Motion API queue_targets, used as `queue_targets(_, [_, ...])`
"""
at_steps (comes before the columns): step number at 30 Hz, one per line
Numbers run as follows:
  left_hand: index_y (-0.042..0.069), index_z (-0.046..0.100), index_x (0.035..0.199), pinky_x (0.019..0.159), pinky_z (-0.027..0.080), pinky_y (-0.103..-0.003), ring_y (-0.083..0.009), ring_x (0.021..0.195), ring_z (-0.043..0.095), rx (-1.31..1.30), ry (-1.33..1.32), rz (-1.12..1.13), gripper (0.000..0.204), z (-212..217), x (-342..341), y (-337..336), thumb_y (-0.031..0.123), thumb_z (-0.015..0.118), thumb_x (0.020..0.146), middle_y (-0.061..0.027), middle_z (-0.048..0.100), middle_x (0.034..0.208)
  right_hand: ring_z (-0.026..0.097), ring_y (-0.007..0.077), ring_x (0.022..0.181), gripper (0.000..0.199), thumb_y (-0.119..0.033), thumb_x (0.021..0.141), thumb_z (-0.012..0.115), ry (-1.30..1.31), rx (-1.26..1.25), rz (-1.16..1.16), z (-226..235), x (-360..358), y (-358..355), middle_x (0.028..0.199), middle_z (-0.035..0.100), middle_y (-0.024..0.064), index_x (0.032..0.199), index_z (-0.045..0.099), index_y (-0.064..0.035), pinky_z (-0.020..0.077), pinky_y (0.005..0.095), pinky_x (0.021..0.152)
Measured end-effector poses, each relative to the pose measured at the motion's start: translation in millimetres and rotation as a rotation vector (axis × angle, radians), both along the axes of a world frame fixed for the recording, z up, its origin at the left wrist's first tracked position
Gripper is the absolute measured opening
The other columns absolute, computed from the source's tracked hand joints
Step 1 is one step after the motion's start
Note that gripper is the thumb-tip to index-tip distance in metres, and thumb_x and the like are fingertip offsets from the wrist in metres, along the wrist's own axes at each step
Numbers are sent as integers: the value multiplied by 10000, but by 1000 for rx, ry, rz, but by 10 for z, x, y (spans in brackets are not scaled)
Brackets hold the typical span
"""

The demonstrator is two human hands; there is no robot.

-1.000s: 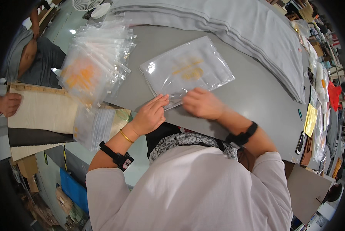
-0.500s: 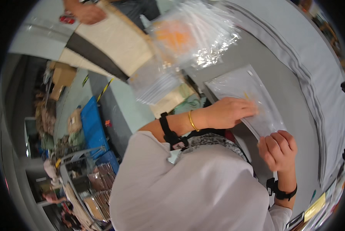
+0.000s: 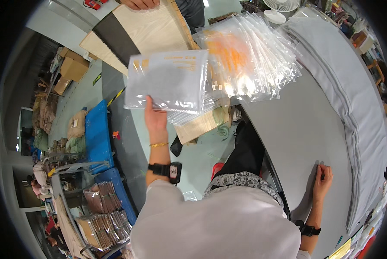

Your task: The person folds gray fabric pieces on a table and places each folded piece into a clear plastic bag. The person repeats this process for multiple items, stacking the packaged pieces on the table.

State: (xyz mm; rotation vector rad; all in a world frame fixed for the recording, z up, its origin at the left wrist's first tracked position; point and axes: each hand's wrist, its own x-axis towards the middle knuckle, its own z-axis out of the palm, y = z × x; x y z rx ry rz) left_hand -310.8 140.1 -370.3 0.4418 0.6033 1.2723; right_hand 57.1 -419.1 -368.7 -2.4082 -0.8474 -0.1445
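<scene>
My left hand [image 3: 155, 118] grips the near edge of a clear plastic bag [image 3: 169, 82] with something flat and grey-white inside and orange print on it. The thumb lies on top, and the fingers are hidden under the package. The bag is above a stack of similar packed bags [image 3: 187, 114], partly covering it. At the right, my right hand [image 3: 324, 175] is on the grey tabletop [image 3: 303, 125] with its fingers curled in, nothing seen in them.
A fanned pile of clear bags with orange print [image 3: 254, 56] lies at the table's far end. Folded grey cloth [image 3: 340, 82] runs along the right side. Another person's hand [image 3: 139, 3] touches a wooden board [image 3: 154, 28]. A blue cart [image 3: 99, 134] stands at left.
The packed bag has left the tabletop and moved left in my left hand, above the stack. My right hand has let go of it and is lower on the table.
</scene>
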Motion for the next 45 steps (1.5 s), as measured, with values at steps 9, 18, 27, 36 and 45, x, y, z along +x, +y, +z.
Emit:
queue_targets(9, [1, 619, 1251, 1038, 502, -425, -273, 1224, 621, -339, 218, 375, 304, -1333, 552, 162, 254, 573, 1090, -117, 657, 1340, 536, 323, 830, 117, -97, 982, 645, -182, -126, -85, -126, -19, 55, 862, 581, 120, 921, 584, -18, 419, 430, 809])
queue_targets(18, [-59, 608, 1295, 1146, 401, -494, -397, 1333, 546, 1132, 1792, 416, 381, -746, 576, 232, -21, 559, 919, -247, 602, 1394, 537, 331, 840, 124, -99, 984, 630, -203, -165, -115, -76, -69, 113, 878, 576, 126, 922, 560, -19, 417, 437, 823])
queue_targets(27, [78, 441, 1540, 1195, 250, -662, -482, 1501, 293, 1357, 1961, -145, 791, -1756, 844, 350, 318, 782, 867, -269, 324, 1627, 558, 363, 883, 95, -81, 945, 643, -309, -121, -127, -206, -60, 141, 905, 597, 135, 935, 567, -24, 420, 467, 849])
queue_targets(36, [19, 558, 1388, 1219, 276, -585, -497, 1472, 323, 1274, 1446, 216, 467, -339, 1138, -26, 154, 688, 959, -256, 410, 1560, 602, 369, 908, 97, -87, 893, 679, -246, -120, -138, 31, -227, 300, 895, 626, 138, 947, 601, -66, 451, 507, 847])
queue_targets(45, [48, 470, 1538, 1268, 191, -573, -440, 1552, 239, 2256, 902, -1037, 682, 323, 2678, -2276, 343, 684, 962, -247, 281, 1671, 644, 299, 922, 92, -183, 910, 701, -94, 72, -105, 49, 28, -256, 915, 664, 85, 938, 673, -100, 516, 444, 824])
